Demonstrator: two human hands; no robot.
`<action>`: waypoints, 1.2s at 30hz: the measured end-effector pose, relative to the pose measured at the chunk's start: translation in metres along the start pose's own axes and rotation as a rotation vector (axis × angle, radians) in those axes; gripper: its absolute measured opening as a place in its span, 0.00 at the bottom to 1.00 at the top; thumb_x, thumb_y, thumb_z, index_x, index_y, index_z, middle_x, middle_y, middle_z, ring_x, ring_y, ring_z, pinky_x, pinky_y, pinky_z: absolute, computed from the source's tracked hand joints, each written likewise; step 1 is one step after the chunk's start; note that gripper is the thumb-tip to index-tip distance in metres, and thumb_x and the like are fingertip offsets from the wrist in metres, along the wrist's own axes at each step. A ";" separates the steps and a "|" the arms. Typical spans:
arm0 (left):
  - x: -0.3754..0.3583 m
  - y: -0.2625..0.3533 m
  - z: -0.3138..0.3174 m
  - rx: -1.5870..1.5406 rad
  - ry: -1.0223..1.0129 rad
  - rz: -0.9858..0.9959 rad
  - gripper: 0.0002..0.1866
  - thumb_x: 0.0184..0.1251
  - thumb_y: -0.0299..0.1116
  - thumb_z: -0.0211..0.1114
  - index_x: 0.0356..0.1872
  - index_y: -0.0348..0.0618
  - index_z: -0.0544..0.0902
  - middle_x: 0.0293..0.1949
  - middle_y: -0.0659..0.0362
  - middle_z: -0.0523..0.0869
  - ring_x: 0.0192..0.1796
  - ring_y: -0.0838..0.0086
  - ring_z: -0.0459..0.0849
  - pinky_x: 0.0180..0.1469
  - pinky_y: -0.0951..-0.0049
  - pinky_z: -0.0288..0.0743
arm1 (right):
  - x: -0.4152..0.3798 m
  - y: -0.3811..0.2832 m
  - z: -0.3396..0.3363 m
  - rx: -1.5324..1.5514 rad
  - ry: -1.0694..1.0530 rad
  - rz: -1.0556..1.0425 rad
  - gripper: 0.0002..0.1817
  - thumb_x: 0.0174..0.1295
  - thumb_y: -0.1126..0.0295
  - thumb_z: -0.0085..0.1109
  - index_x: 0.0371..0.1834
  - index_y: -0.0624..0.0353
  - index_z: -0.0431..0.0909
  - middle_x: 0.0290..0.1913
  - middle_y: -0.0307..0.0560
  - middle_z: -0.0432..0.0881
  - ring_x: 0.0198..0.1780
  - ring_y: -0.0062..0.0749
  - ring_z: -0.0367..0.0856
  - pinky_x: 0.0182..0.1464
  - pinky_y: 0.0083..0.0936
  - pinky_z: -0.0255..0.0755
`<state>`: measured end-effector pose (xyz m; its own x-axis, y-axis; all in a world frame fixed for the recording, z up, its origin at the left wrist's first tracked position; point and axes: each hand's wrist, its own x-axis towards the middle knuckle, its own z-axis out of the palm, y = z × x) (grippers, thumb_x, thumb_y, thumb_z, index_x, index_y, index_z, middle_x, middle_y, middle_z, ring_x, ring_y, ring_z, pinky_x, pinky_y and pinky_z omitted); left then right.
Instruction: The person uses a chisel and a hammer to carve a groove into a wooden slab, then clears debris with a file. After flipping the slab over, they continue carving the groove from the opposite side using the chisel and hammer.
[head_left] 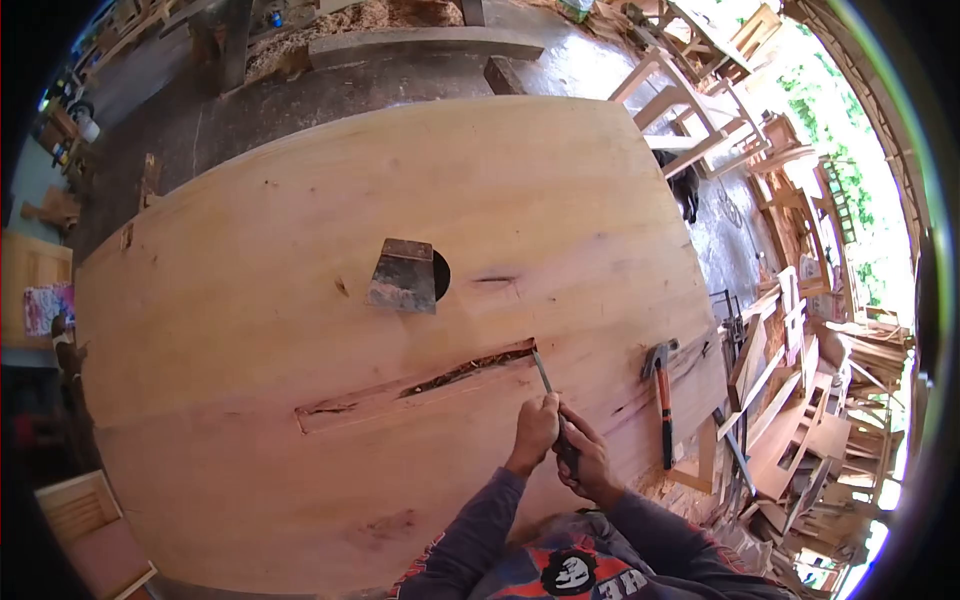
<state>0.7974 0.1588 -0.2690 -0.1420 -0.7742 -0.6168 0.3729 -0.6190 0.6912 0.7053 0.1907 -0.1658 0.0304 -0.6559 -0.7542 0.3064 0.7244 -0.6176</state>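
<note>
My left hand (537,432) is closed around the lower part of a chisel (543,371). Behind it, my right hand (588,457) grips the dark handle. The blade's tip meets the right end of a long, narrow recess (465,372) in a broad wooden slab (480,200). Dark, rough wood shows inside this recess, and a thin outline runs on to its left end. A claw hammer (663,405) with an orange and black handle lies on the slab, right of my hands.
Farther up the slab sits a dark, flat-faced block (403,276) beside a black round spot. Unfinished chair frames (690,115) stand beyond the far right corner. Wooden pieces (800,430) are piled along the right side, and a panelled wooden piece (85,515) is at lower left.
</note>
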 end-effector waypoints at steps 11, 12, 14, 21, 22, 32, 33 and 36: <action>-0.001 0.013 -0.007 0.293 0.002 0.056 0.22 0.81 0.45 0.57 0.36 0.36 0.87 0.23 0.56 0.85 0.25 0.71 0.84 0.30 0.68 0.76 | 0.019 0.021 -0.039 -0.135 -0.050 -0.206 0.26 0.76 0.63 0.60 0.74 0.53 0.70 0.30 0.37 0.77 0.17 0.16 0.68 0.16 0.17 0.63; 0.000 0.014 -0.007 0.328 0.069 0.134 0.21 0.81 0.45 0.58 0.36 0.36 0.87 0.23 0.55 0.85 0.25 0.70 0.84 0.30 0.68 0.75 | 0.018 0.029 -0.053 -0.138 -0.044 -0.255 0.26 0.75 0.64 0.61 0.74 0.54 0.69 0.29 0.36 0.76 0.18 0.15 0.68 0.17 0.17 0.63; 0.002 0.011 -0.008 0.383 0.216 0.277 0.21 0.80 0.46 0.59 0.37 0.37 0.87 0.21 0.54 0.85 0.24 0.69 0.84 0.29 0.68 0.75 | 0.018 0.042 -0.086 -0.156 -0.002 -0.346 0.27 0.72 0.66 0.65 0.73 0.54 0.69 0.30 0.36 0.76 0.20 0.14 0.68 0.19 0.17 0.64; 0.065 0.041 -0.017 1.338 0.516 1.005 0.08 0.65 0.27 0.67 0.43 0.46 0.88 0.42 0.55 0.84 0.48 0.58 0.84 0.50 0.60 0.78 | 0.031 0.024 -0.199 -0.567 0.245 -0.691 0.26 0.66 0.71 0.68 0.66 0.59 0.73 0.38 0.38 0.80 0.28 0.16 0.73 0.29 0.17 0.70; 0.075 0.037 -0.026 1.335 0.423 0.997 0.07 0.65 0.27 0.66 0.42 0.46 0.87 0.42 0.56 0.84 0.49 0.59 0.84 0.50 0.60 0.78 | 0.038 0.024 -0.209 -0.678 0.217 -0.786 0.25 0.66 0.71 0.68 0.66 0.59 0.73 0.39 0.38 0.81 0.29 0.16 0.74 0.30 0.17 0.70; 0.066 0.017 -0.018 1.400 0.528 0.909 0.12 0.69 0.32 0.62 0.49 0.40 0.77 0.50 0.45 0.78 0.56 0.50 0.78 0.60 0.51 0.69 | 0.057 0.029 -0.239 -0.536 0.116 -0.655 0.19 0.67 0.72 0.66 0.58 0.66 0.74 0.36 0.39 0.81 0.34 0.19 0.78 0.34 0.22 0.73; 0.063 0.001 -0.022 1.369 0.476 0.831 0.14 0.70 0.33 0.62 0.52 0.40 0.77 0.54 0.44 0.78 0.60 0.49 0.76 0.63 0.50 0.68 | 0.058 0.025 -0.240 -0.516 0.083 -0.606 0.19 0.67 0.72 0.65 0.59 0.65 0.73 0.33 0.38 0.79 0.28 0.18 0.74 0.28 0.21 0.69; 0.037 -0.021 -0.032 1.415 0.451 0.910 0.24 0.76 0.43 0.59 0.67 0.43 0.73 0.70 0.44 0.70 0.73 0.49 0.68 0.73 0.47 0.61 | 0.058 0.021 -0.242 -0.449 0.013 -0.505 0.20 0.68 0.72 0.64 0.61 0.62 0.70 0.25 0.34 0.75 0.16 0.16 0.68 0.16 0.19 0.60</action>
<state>0.8140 0.1468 -0.3185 -0.0232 -0.9692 0.2450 -0.8751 0.1382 0.4638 0.4828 0.2197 -0.2766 -0.0251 -0.9367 -0.3492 -0.1453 0.3490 -0.9258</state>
